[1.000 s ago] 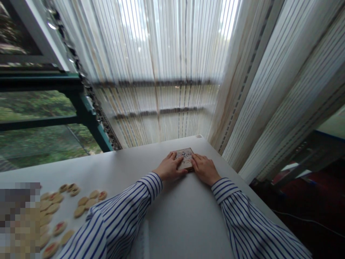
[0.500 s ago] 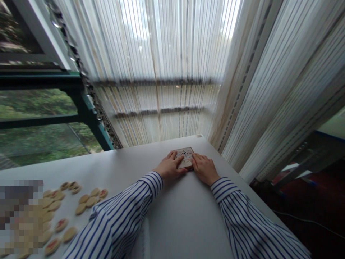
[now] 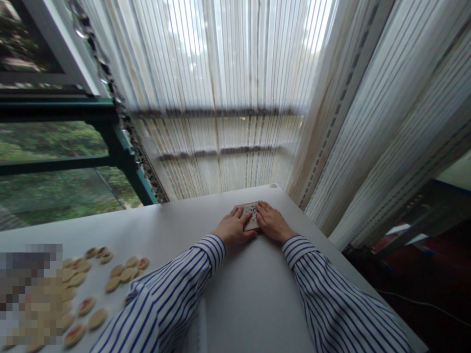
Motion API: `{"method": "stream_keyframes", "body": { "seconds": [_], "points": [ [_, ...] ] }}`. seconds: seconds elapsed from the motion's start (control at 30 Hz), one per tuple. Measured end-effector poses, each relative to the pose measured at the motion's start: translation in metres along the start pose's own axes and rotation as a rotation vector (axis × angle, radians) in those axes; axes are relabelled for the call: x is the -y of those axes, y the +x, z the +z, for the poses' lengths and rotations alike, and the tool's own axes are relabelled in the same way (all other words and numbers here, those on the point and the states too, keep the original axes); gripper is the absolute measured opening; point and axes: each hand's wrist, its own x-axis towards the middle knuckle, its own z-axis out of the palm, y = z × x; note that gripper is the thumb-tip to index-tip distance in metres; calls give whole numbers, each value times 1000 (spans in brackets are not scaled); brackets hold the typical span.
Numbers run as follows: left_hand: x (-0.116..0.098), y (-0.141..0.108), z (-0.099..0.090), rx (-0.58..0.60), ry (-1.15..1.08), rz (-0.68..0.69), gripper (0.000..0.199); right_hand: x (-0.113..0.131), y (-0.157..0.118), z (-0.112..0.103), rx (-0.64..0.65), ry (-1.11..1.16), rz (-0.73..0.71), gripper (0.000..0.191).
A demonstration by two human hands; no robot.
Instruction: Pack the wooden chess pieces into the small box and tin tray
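Observation:
A small flat box [image 3: 251,225] with a pale top, dark speckled markings and brownish sides lies near the far right corner of the white table [image 3: 239,289]. Across its left part rests my left hand [image 3: 233,228], fingers spread and flat, thumb on the top. My right hand [image 3: 273,223] lies flat over the box's right part, its fingers stretched away from me. Between the two hands a strip of the patterned top shows; the rest is covered. Neither hand is wrapped round the box.
Round wooden xiangqi pieces [image 3: 97,318], some with red characters, lie at the left, partly behind a pixelated patch. Sheer striped curtains [image 3: 221,166] hang beyond the table's far edge. A white cable [image 3: 415,300] runs on the floor at right.
My right hand has shifted from the box's right edge onto its top, covering more of the pattern. My left hand stays on the left part. The view has shifted slightly.

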Motion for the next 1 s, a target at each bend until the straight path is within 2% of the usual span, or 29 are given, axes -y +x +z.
{"method": "stream_keyframes", "body": {
  "seconds": [0.17,0.43,0.6,0.77,0.9,1.0],
  "points": [
    [1,0,0,-34,10,12,89,-8,2,10,-18,58,-33,49],
    [2,-1,4,-52,22,-1,87,-8,5,11,-53,100,-42,50],
    [1,-2,4,-51,20,-10,87,-17,-13,6,-93,189,-8,57],
    [1,-4,4,-85,-17,-4,89,-27,-38,0,-64,208,-56,60],
    [2,-9,5,-130,-63,-32,92,-25,-44,-4,-67,199,-80,56],
    [1,-14,5,-107,-117,-12,89,-22,-43,-7,-54,200,-83,55]
  ]
}}
